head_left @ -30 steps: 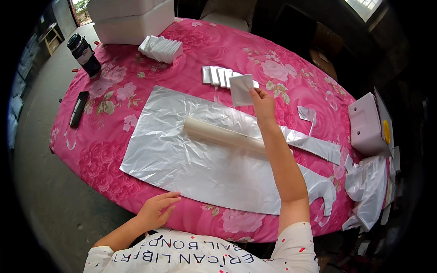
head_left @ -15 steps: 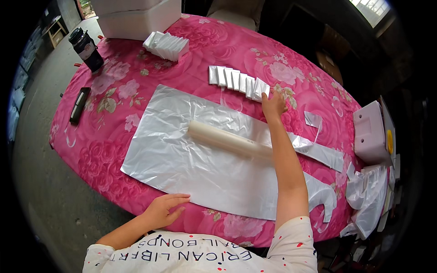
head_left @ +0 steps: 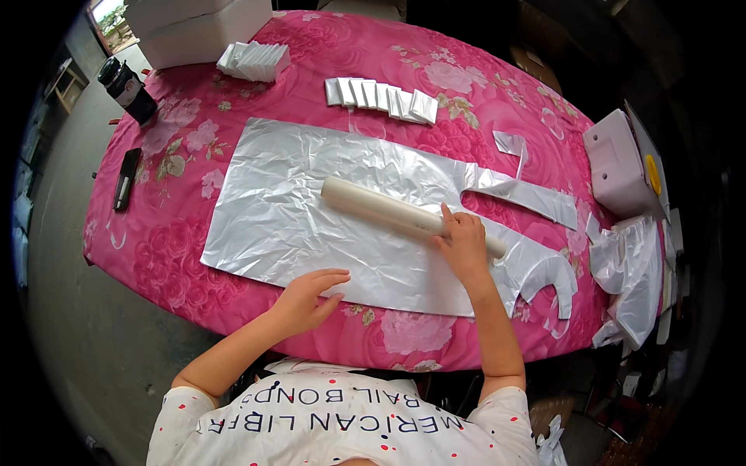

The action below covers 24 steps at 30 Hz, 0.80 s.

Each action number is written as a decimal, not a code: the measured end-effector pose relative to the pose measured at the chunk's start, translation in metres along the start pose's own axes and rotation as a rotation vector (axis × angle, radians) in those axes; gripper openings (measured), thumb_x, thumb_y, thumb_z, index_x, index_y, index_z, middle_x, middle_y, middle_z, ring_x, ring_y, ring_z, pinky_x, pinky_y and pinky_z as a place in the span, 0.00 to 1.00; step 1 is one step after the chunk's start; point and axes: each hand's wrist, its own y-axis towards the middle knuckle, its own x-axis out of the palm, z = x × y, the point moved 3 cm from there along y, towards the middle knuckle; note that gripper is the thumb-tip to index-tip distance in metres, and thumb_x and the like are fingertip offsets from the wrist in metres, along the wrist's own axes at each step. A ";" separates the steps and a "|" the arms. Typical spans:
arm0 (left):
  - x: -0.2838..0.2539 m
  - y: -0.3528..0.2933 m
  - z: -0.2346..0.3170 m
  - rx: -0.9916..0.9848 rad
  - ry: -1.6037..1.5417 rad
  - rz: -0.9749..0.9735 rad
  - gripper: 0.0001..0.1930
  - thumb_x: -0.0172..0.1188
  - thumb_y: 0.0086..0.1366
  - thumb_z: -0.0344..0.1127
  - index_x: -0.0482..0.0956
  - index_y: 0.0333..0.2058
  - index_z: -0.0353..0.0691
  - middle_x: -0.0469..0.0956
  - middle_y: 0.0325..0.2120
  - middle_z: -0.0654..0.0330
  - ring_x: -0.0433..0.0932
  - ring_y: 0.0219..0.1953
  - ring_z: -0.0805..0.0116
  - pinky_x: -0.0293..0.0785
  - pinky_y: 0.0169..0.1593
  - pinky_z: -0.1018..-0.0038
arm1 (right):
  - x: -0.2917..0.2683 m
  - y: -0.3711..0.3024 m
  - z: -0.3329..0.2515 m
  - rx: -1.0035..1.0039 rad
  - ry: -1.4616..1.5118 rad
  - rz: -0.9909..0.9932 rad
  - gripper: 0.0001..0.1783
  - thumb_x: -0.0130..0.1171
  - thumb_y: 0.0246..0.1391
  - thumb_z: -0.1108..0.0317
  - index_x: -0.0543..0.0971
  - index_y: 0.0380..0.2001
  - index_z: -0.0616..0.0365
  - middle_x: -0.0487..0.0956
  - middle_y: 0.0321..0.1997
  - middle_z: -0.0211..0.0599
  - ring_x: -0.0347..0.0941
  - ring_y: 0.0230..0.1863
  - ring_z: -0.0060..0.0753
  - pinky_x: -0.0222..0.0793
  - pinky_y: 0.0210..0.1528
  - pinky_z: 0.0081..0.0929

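A silvery-white plastic sheet (head_left: 264, 202) lies flat and creased, its right end cut into strap-like pieces. On it rests a long whitish tube (head_left: 373, 207), set at a slant. My right hand (head_left: 465, 242) lies over the tube toward its right end, fingers and thumb bent about it. By the sheet's near edge, my left hand (head_left: 308, 301) is open with its fingers apart, holding nothing. Beyond the sheet, several small folded silvery packets (head_left: 381, 99) lie overlapping in a row.
A pink flowered cloth (head_left: 175, 241) covers the table. At the far left stand a dark bottle (head_left: 128, 92), a white foam box (head_left: 194, 39) and a stack of folded packets (head_left: 255, 62). A black case (head_left: 127, 179) lies left. Rightward are a white bin (head_left: 619, 167) and loose plastic (head_left: 628, 264).
My right hand has drawn back from the packet row to the tube. My left hand has lifted slightly and shifted right. The whole view has shifted.
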 end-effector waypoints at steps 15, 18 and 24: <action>0.118 0.087 0.018 0.207 0.377 0.005 0.38 0.56 0.57 0.35 0.46 0.62 0.35 0.34 0.61 0.31 0.39 0.64 0.36 0.46 0.63 0.55 | 0.015 -0.097 0.029 0.169 0.039 0.126 0.32 0.53 0.51 0.57 0.64 0.56 0.62 0.57 0.63 0.51 0.50 0.63 0.51 0.43 0.64 0.45; 0.126 0.093 0.013 0.235 0.295 0.080 0.37 0.56 0.57 0.32 0.47 0.62 0.34 0.32 0.61 0.32 0.39 0.63 0.35 0.45 0.63 0.54 | 0.009 -0.115 0.098 0.349 -0.136 0.103 0.36 0.51 0.52 0.51 0.60 0.58 0.63 0.55 0.64 0.51 0.49 0.65 0.50 0.42 0.65 0.44; 0.129 0.106 0.023 0.211 0.250 0.127 0.37 0.55 0.58 0.32 0.45 0.62 0.36 0.30 0.62 0.35 0.36 0.64 0.35 0.45 0.63 0.57 | -0.034 -0.163 0.226 0.929 -0.373 0.022 0.33 0.45 0.55 0.51 0.64 0.55 0.68 0.62 0.61 0.52 0.54 0.64 0.47 0.46 0.64 0.42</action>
